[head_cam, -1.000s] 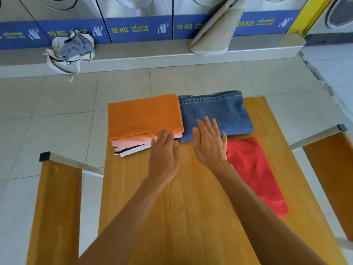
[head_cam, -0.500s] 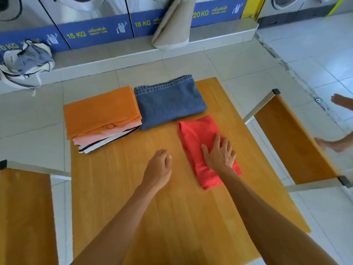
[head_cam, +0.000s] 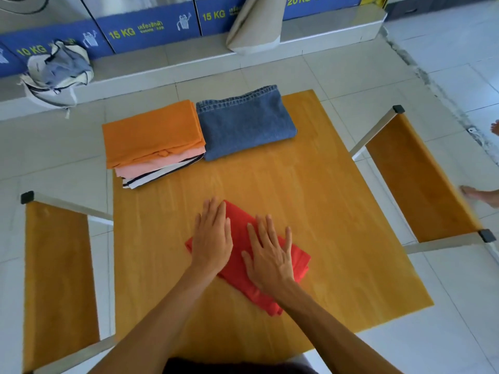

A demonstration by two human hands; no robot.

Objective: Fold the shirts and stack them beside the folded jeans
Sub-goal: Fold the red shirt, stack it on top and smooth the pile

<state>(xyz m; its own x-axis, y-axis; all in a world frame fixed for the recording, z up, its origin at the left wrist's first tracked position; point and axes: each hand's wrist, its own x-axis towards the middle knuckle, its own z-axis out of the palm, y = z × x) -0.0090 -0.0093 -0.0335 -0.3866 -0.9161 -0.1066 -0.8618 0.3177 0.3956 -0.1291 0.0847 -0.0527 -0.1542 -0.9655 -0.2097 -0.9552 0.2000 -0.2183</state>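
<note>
Wooden table, square and honey-coloured, fills the middle of the view, with a matching bench on the left and another on the right, each on pale metal rails. Behind it, a row of washing machines with blue capacity labels lines the tiled floor; a tan bag and a grey-and-cream backpack rest on the step below them. At the far edge of the table lie the folded jeans, and touching their left side is a stack of folded shirts, orange on top, then pink, then black-and-white striped. Near the table's front half, well apart from the stack, a folded red shirt lies at an angle. The left hand and the right hand both lie flat on it, palms down, fingers spread, gripping nothing. A foot of another person shows at the right edge.
</note>
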